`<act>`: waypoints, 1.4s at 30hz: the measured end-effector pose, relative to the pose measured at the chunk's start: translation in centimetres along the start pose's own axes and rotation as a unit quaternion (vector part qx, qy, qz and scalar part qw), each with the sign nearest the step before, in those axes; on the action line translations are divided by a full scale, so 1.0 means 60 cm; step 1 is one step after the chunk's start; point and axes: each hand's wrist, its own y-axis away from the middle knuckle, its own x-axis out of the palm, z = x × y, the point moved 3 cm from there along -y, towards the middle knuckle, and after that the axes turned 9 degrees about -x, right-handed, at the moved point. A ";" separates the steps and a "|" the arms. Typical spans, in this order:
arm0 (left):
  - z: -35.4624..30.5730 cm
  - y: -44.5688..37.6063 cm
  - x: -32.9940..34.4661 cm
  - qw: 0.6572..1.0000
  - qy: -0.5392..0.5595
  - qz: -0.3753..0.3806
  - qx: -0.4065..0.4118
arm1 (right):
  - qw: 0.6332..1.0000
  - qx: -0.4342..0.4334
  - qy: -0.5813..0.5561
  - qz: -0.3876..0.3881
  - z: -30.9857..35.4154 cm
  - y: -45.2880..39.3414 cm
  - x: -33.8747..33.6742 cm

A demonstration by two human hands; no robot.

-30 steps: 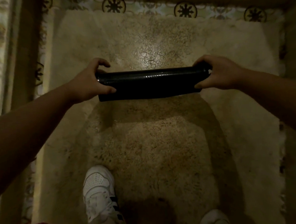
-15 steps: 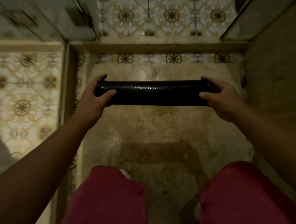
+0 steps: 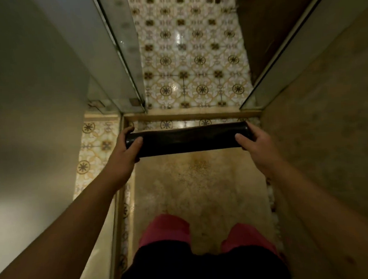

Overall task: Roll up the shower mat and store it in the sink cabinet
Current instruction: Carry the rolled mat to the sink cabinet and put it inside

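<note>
The shower mat (image 3: 187,139) is rolled into a tight black tube and held level in the air above the shower floor. My left hand (image 3: 123,156) grips its left end, thumb on top. My right hand (image 3: 256,143) grips its right end the same way. The roll hangs just short of the raised threshold (image 3: 190,112) at the shower's opening. No sink cabinet shows in the head view.
A glass door panel (image 3: 122,57) stands open on the left and a second glass edge (image 3: 281,53) on the right, leaving a narrow gap. Patterned floor tiles (image 3: 193,59) lie beyond. A beige wall (image 3: 329,130) is close on the right. My pink shorts (image 3: 165,229) show below.
My view has risen from the floor toward the shower opening, and the rolled mat has moved up and forward with both hands still on its ends. My shoes have dropped out of sight.
</note>
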 end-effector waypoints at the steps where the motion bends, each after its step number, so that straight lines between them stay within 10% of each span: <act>1: -0.032 0.024 -0.013 1.000 0.019 0.020 -0.009 | 1.000 -0.002 -0.005 -0.003 0.040 0.013 -0.005; 12: -0.232 0.191 -0.076 0.992 0.068 0.105 0.005 | 0.998 -0.034 -0.037 -0.024 0.268 0.102 -0.072; 42: -0.310 0.145 0.081 0.994 0.101 -0.015 0.034 | 0.998 -0.001 -0.059 0.037 0.260 -0.071 -0.227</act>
